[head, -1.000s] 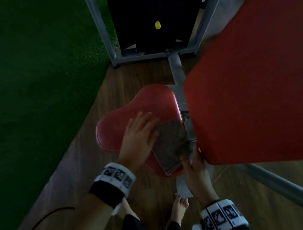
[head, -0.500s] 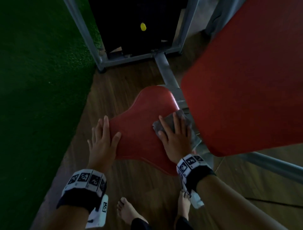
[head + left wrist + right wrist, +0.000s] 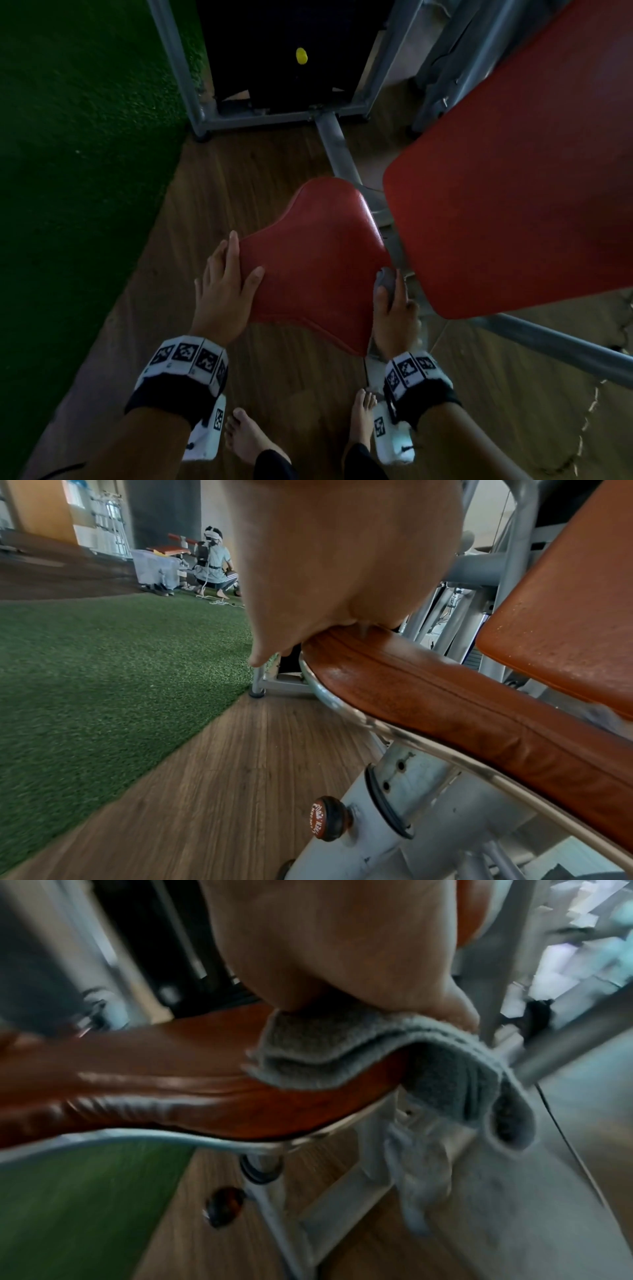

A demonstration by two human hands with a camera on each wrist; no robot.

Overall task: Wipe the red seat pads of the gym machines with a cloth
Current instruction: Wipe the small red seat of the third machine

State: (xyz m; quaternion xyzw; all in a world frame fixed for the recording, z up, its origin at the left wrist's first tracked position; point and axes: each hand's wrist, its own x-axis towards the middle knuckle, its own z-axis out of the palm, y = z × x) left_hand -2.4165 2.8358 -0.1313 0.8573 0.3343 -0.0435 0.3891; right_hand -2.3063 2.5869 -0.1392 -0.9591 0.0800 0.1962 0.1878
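Note:
The red seat pad [image 3: 315, 260] sits low in front of me, with the big red back pad [image 3: 513, 188] hanging over its right side. My left hand [image 3: 226, 281] rests on the seat's left edge with straight fingers and the thumb on top; in the left wrist view its palm [image 3: 342, 561] lies on the seat pad's [image 3: 445, 710] rim. My right hand [image 3: 394, 308] is at the seat's right edge and holds the grey cloth [image 3: 385, 279]. In the right wrist view the cloth [image 3: 377, 1056] drapes over the seat pad's [image 3: 171, 1083] edge under my curled fingers.
The grey steel frame [image 3: 339, 150] runs from the seat to the black weight stack [image 3: 291, 51]. A height knob [image 3: 325, 818] sticks out of the seat post. Green turf [image 3: 78, 171] lies left of the wood floor [image 3: 222, 192]. My bare feet [image 3: 246, 438] stand below the seat. Another person [image 3: 212, 561] crouches far off.
My right hand slid the cloth from the seat's top towards me and onto its right edge. The left hand, on the cloth a second ago, stays on the seat's left edge.

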